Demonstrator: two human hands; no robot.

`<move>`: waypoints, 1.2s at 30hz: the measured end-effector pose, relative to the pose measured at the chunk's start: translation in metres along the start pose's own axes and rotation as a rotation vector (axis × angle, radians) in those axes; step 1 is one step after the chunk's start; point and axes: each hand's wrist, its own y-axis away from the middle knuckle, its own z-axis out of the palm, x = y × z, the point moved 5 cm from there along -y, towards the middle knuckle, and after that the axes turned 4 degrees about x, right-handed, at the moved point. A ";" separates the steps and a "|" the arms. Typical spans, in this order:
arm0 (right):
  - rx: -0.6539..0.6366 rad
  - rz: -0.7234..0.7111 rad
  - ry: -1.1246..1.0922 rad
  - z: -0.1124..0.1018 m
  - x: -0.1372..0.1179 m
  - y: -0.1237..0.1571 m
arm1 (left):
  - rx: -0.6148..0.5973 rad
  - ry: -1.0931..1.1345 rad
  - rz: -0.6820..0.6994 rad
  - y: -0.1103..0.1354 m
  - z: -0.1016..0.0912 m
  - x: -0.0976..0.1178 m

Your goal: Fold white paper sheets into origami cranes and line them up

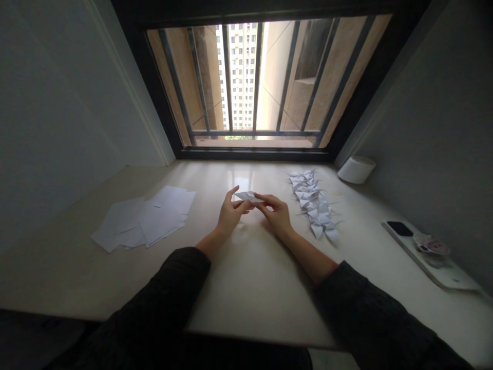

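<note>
A small folded piece of white paper, narrow and pointed at its left end, is held between both hands above the white tabletop. My left hand pinches its lower edge near the middle, with the index finger raised away. At the right end, my right hand grips the paper between thumb and fingers. Part of the paper is hidden behind the fingertips. To the right of my right hand stand several folded paper cranes in close rows. Loose white paper sheets lie overlapping to the left of my left hand.
A phone in a pale case with a round grip lies near the right wall. A white roll rests in the far right corner. Behind the tabletop is a barred window; the table's front edge is near my body.
</note>
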 end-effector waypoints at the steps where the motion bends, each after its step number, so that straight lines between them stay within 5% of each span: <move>1: -0.003 0.000 0.007 0.000 0.001 0.000 | -0.014 -0.015 0.025 -0.001 0.000 0.001; 10: 0.007 0.036 0.024 0.001 0.004 -0.001 | -0.167 -0.143 0.180 -0.005 0.003 0.005; 36: 0.024 0.036 0.005 -0.001 0.000 -0.002 | -0.044 -0.335 0.369 -0.004 -0.003 0.006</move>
